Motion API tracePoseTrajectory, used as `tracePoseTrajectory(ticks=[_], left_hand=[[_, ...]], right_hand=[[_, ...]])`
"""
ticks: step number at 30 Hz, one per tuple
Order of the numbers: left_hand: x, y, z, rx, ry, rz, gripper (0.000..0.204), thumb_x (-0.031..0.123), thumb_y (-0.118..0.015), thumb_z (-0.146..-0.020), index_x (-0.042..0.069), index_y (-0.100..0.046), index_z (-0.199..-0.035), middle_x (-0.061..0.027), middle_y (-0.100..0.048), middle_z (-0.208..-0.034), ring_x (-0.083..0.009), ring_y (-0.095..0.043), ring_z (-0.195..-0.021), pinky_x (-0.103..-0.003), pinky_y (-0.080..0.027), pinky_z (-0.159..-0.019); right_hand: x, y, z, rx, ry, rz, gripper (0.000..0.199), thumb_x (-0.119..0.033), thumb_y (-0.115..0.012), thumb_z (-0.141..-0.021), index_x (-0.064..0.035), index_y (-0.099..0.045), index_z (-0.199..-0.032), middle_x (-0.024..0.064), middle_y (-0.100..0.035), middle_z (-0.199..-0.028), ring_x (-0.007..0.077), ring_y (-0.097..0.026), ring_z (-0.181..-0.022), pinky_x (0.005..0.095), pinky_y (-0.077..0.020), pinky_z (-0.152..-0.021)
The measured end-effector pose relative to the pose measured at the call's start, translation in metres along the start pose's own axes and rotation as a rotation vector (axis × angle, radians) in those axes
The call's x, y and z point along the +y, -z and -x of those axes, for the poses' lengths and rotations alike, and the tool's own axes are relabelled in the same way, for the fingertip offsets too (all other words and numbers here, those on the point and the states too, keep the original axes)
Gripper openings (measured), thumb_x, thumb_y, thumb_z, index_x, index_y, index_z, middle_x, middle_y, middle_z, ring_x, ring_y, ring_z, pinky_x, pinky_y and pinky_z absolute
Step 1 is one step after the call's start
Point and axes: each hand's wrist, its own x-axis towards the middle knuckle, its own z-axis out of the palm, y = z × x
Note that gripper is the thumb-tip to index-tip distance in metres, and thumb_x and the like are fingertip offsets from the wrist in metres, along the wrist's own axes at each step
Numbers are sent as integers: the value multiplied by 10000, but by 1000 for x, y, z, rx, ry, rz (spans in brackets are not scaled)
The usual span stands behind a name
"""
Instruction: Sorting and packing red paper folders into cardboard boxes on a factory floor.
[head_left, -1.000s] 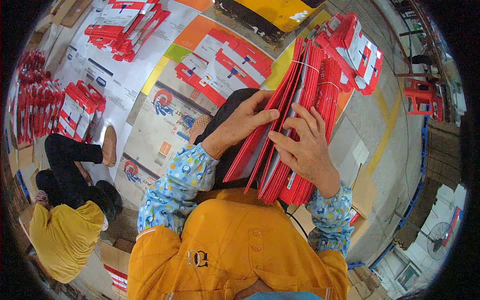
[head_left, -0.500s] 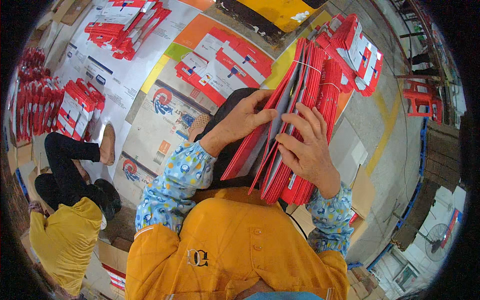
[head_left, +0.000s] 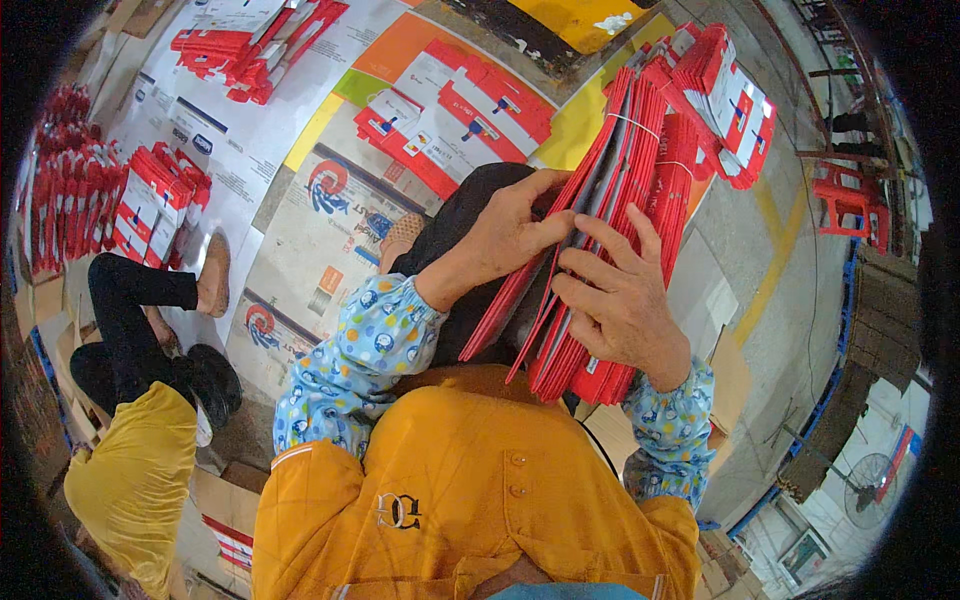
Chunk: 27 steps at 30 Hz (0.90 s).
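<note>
Holding: stack of flat red cartons (head_left: 610,230), upright on edge, slanting from centre toward 1 o'clock
Left hand (head_left: 505,235): curled over the stack's near edge, fingers pressed together on the front sheets, thumb on top
Right hand (head_left: 620,300): fingers spread across the stack's face, tips tucked between sheets
White strings (head_left: 635,122): tied round bundles in the stack
Loose red-and-white cartons (head_left: 455,110): on floor cardboard at 12 o'clock
Second person in yellow shirt (head_left: 135,480): seated at 8 o'clock
</note>
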Motion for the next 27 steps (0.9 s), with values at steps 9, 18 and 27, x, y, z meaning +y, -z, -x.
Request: tracePoseTrajectory(ticks=[9,18,27], left_hand=[[4,-6,4,30,-13,10,515,208,-643,-912,-74,-492,-1317,-180,-651,-1115,-183,-635,-954,-320,-522,-828],[-1,-12,5,42,-68,-26,502,200,-645,-910,-54,-504,-1319,-161,-674,-1040,-164,-651,-890,-316,-535,-775],[-3,-12,6,74,-81,-52,484,222,-622,-918,-46,-511,-1306,-153,-678,-991,-168,-644,-818,-311,-531,-726]], right_hand=[[0,3,-5,-70,67,-47,199,-137,-656,-621,-141,-633,-819,-8,-602,-898,246,-535,-1055,559,-283,-1118],[-3,0,-7,-130,154,-19,173,-137,-661,-621,-150,-619,-789,-10,-552,-805,237,-532,-963,548,-309,-1111],[-3,3,-10,-198,213,-46,156,-153,-669,-631,-133,-598,-768,8,-557,-812,238,-532,-938,543,-308,-1116]])
